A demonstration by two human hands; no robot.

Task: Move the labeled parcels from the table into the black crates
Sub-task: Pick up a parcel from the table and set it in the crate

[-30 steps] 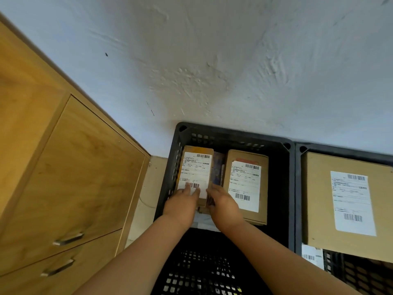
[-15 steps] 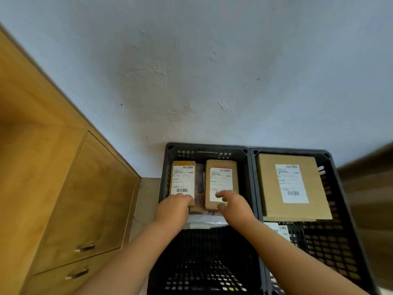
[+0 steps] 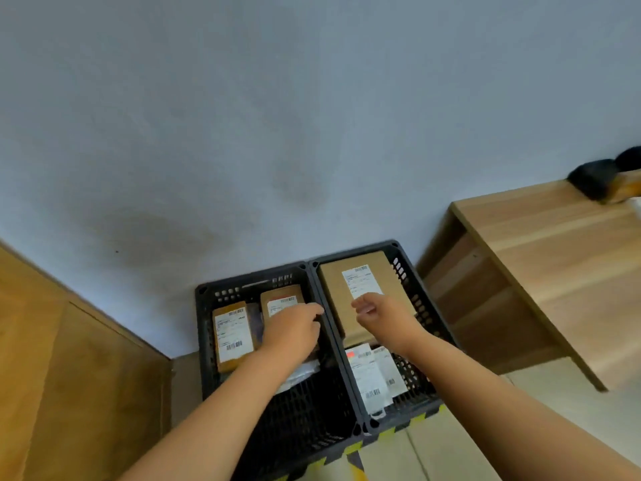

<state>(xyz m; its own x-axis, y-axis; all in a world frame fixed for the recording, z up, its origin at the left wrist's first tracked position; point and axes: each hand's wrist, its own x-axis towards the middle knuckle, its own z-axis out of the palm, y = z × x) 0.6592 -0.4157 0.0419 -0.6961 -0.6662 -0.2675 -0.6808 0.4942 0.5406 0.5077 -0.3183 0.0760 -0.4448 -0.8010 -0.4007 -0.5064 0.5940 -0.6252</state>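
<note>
Two black crates stand side by side on the floor against the wall. The left crate [image 3: 208, 341] holds a small labeled brown parcel [image 3: 230, 336] and a second brown parcel [image 3: 281, 299] beside it. My left hand [image 3: 295, 329] hovers over that second parcel with fingers extended, holding nothing. The right crate [image 3: 425, 307] holds a large flat labeled box [image 3: 360, 276] on top of white labeled mailers [image 3: 369, 374]. My right hand [image 3: 379, 315] is above the large box, fingers loosely curled and empty.
A light wooden table [image 3: 562, 258] stands to the right, with a dark object [image 3: 593, 178] at its far end. A wooden cabinet [image 3: 69, 376] is on the left. Yellow-black floor tape [image 3: 392, 433] runs along the crates' near side.
Both hands have let go of the parcels in the left crate and lifted away. My right hand has moved over to the right crate. The view has pulled back and swung right.
</note>
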